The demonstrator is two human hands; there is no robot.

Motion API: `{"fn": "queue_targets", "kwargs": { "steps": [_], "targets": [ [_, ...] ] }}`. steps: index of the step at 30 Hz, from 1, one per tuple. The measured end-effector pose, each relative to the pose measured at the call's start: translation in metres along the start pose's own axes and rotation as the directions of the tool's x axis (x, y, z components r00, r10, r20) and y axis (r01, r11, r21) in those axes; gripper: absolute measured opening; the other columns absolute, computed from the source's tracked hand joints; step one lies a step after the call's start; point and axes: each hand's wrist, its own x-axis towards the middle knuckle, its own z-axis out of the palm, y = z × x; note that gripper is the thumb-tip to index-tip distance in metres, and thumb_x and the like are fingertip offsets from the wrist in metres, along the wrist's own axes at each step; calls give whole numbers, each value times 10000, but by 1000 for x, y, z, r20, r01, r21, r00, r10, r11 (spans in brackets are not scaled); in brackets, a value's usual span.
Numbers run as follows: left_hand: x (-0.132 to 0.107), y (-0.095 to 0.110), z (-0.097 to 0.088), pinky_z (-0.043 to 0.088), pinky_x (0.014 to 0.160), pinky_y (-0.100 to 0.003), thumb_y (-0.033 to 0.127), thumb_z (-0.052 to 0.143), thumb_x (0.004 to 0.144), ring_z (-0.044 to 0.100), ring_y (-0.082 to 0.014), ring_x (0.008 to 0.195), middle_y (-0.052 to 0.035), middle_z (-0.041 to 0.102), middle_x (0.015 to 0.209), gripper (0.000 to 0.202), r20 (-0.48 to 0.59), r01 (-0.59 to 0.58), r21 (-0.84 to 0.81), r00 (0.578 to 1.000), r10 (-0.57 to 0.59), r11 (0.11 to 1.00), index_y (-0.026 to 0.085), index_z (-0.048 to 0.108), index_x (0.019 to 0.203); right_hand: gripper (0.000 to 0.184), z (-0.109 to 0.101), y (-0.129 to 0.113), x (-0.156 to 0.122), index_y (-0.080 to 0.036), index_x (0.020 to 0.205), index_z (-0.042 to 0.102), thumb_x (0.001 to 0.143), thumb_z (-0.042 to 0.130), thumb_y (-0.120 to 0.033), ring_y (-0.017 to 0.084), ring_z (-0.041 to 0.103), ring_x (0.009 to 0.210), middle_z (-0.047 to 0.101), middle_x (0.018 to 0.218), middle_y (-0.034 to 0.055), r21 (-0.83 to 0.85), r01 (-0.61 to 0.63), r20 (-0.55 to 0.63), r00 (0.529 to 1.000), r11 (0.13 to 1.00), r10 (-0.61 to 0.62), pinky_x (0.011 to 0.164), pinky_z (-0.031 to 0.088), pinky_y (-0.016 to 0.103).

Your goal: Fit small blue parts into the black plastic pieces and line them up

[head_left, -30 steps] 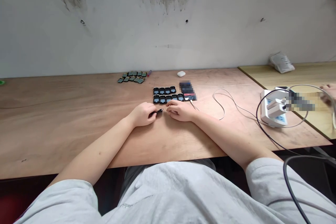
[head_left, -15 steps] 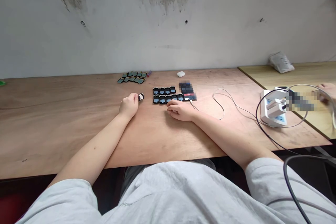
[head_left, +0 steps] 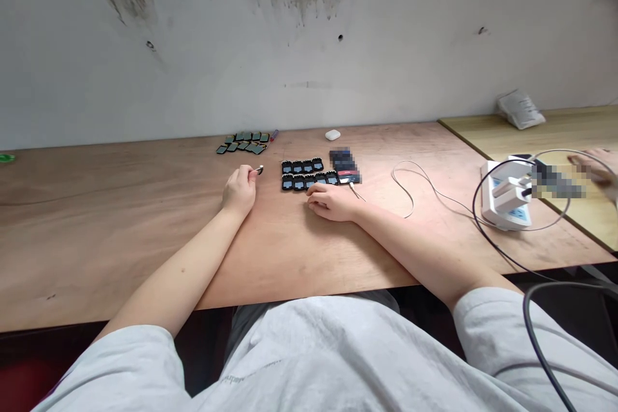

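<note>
My left hand (head_left: 239, 190) is closed in a pinch on a small black casing (head_left: 259, 170), which sticks out past the thumb, turned almost edge-on. Most of the casing is hidden by the fingers. Right of it lie two rows of small black casings (head_left: 302, 167) with blue-grey middles. My right hand (head_left: 331, 201) rests on the wooden table at the near edge of the front row, its fingers loosely bent and holding nothing visible. Behind my left hand are several flat green-grey square pieces (head_left: 244, 147) in two rows.
A phone (head_left: 345, 164) with a white charging cable (head_left: 408, 187) lies beside the casings. A white power strip (head_left: 506, 196) with plugs stands at right, near another person's hand (head_left: 596, 164). A white earbud case (head_left: 333, 135) and a small screwdriver-like tool (head_left: 274, 135) lie near the wall.
My left hand has turned the casing, so its pale-marked face gives way to a thin edge. My right hand stays in place. The other person's hand has shifted slightly left.
</note>
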Motion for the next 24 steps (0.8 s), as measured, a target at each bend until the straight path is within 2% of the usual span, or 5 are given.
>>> {"fn": "queue_targets", "kwargs": {
  "steps": [3,7,15,20,24],
  "targets": [
    [2,9,6,415,914,-442,398,448,1032,619,-346,1070,-166,682,1092,298,123,-101,162,989,81,982,198,654,1113,183,0,0,0,-195,959,737,1004,564,-239,201,694,938,698,1224,119,-7,5,-14,1000,1000,-5,790,571,319],
    [8,22,11,381,950,-519,438,445,1020,591,-385,1088,-187,673,1097,371,166,-122,251,983,82,960,199,701,1139,189,-1,-2,1,-193,970,739,1007,558,-236,207,693,947,702,1214,119,-13,10,-21,1000,1000,-11,794,572,325],
    [25,38,29,382,983,-567,476,337,1052,572,-402,1139,-212,665,1167,509,197,-139,228,976,94,964,175,730,1168,187,0,0,3,-196,982,740,1004,558,-232,214,686,973,706,1206,114,-32,27,5,1000,999,-27,837,570,335],
    [25,35,31,392,1043,-548,509,294,1072,531,-379,1253,-179,656,1292,551,264,-226,111,946,190,968,224,689,1331,171,-1,-2,3,-188,971,740,989,571,-215,218,681,950,709,1190,121,-40,26,7,1000,999,-26,833,569,348],
    [24,33,31,385,1094,-538,524,282,1077,499,-364,1326,-168,644,1379,589,291,-274,46,923,250,961,206,629,1432,167,0,-1,2,-190,976,741,984,574,-205,217,677,955,707,1190,122,-32,26,18,1000,999,-25,844,566,350]
  ]
}}
